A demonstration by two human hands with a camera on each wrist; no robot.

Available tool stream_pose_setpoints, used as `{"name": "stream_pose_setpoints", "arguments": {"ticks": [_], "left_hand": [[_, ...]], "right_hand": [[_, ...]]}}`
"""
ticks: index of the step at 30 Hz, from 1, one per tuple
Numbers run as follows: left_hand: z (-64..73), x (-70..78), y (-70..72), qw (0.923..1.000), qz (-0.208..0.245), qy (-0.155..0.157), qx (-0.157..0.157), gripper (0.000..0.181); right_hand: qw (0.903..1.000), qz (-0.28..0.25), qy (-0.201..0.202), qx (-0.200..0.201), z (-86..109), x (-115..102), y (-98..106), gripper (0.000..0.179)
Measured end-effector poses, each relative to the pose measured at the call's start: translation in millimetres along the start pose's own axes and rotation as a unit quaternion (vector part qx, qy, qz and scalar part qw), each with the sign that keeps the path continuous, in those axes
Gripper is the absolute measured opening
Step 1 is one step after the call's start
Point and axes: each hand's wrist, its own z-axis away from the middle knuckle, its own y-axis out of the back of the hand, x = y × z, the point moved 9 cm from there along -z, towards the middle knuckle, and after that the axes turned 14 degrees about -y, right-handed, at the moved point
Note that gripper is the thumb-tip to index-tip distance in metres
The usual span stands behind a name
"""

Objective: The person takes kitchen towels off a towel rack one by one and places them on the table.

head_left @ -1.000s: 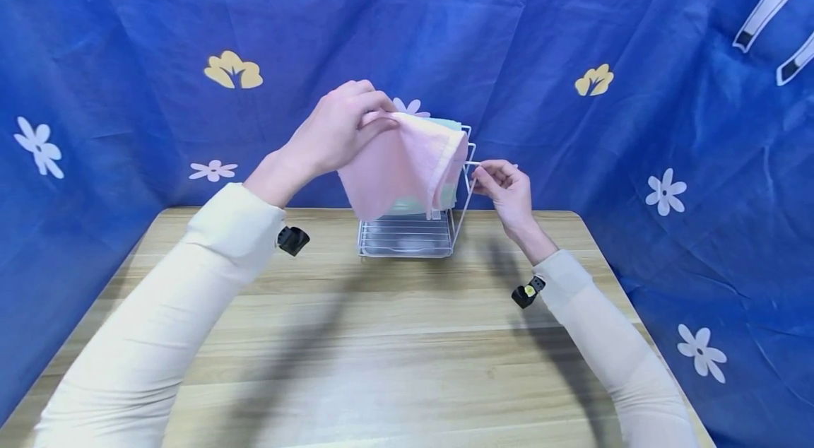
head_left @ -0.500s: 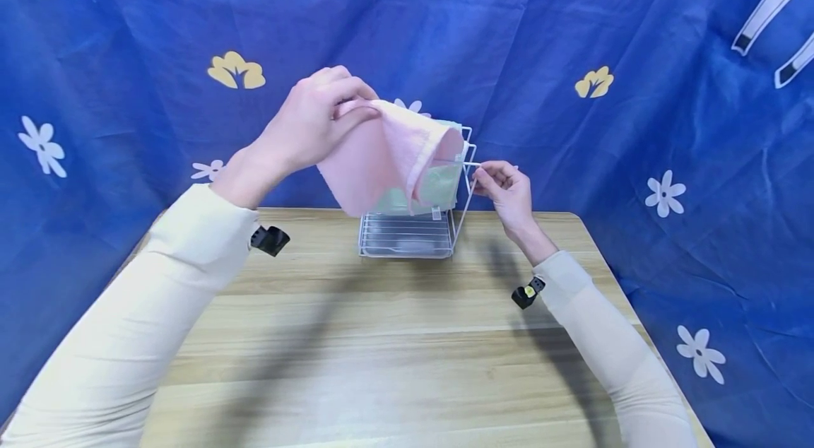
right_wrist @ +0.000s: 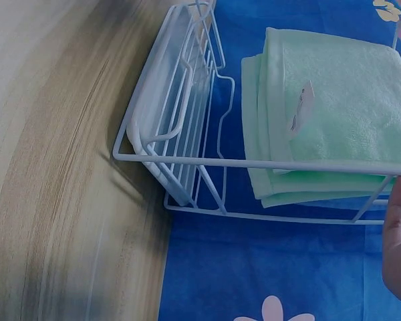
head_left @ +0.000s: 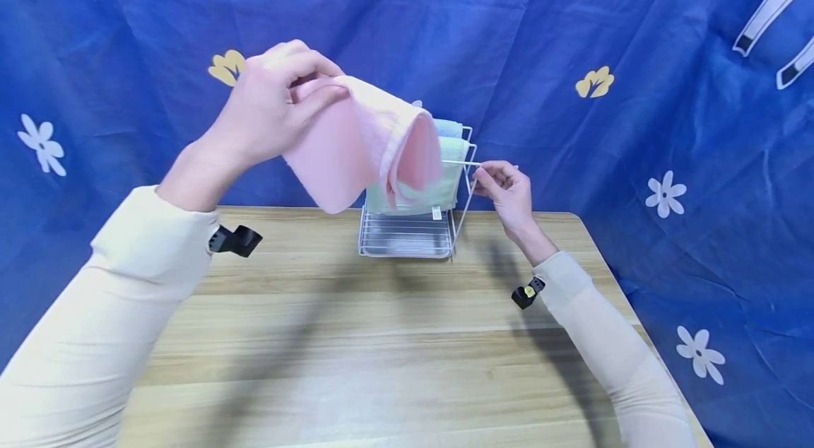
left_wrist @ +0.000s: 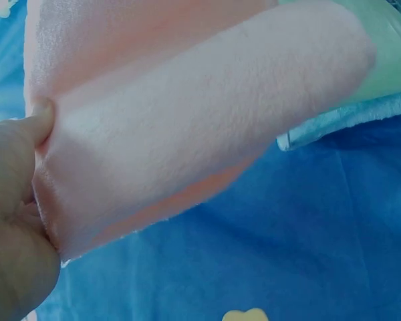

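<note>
A folded pink towel [head_left: 356,140] hangs from my left hand [head_left: 267,102], which pinches its upper edge between thumb and fingers. In the left wrist view the thumb presses on the near end of the towel [left_wrist: 187,120]. My right hand [head_left: 505,193] grips the upper right corner of a white wire rack [head_left: 463,211]. Over a bar of this rack a light green towel [right_wrist: 347,100] is draped, with a small white tag on it. Behind it hangs a light blue towel [head_left: 449,128]. The pink towel hides part of the rack and of the green towel in the head view.
The rack's base holds a pale tray [right_wrist: 164,73] and stands at the back of a wood-grain table [head_left: 394,349]. A blue curtain [head_left: 540,24] with printed flowers and animal legs hangs behind and beside the table.
My left hand has moved left and up with the pink towel, away from the rack. More of the green and blue towels shows. My right hand has stayed on the rack.
</note>
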Motion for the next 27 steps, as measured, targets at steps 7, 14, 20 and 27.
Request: {"name": "stream_pose_setpoints", "arguments": {"ticks": [7,14,20,27], "left_hand": [[17.7,-1.5,17.2,0.9998,-0.020,0.006,-0.008,0.013],[40.1,-4.8,30.8,0.9983,-0.056,-0.009,-0.014,0.011],[64.3,-17.4,35.4,0.9959,-0.081,0.013,-0.036,0.011],[90.9,-24.4,37.7,0.9943,-0.090,0.009,-0.055,0.013]], "right_hand": [[1.0000,-0.003,-0.002,0.002,0.8,-0.3,-0.1,0.010],[1.0000,0.002,0.001,0.004,-1.4,1.0,1.0,0.024],[1.0000,0.003,0.001,0.005,-1.5,1.1,0.2,0.020],[1.0000,-0.005,-0.004,0.004,-1.4,1.7,1.0,0.010]]}}
